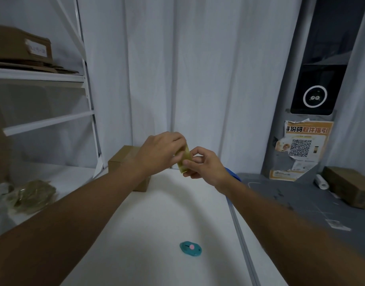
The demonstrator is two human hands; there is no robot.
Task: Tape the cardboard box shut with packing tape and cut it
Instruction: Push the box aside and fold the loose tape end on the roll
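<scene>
The tape [183, 159] is held up over the table [157, 213], just right of the box [126, 159]. Left hand [159, 153] grips the roll; right hand [202, 165] pinches its edge. It looks light, stiff, and sticky: pinch the free end. A cutter [190, 248] lies nearer the person.

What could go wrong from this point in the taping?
Both the left hand and right hand hold the tape roll in the air, so a pulled strip may fold and stick to itself. The cardboard box sits unsteadied behind. The teal cutter lies nearer the body, needing a freed hand.
</scene>
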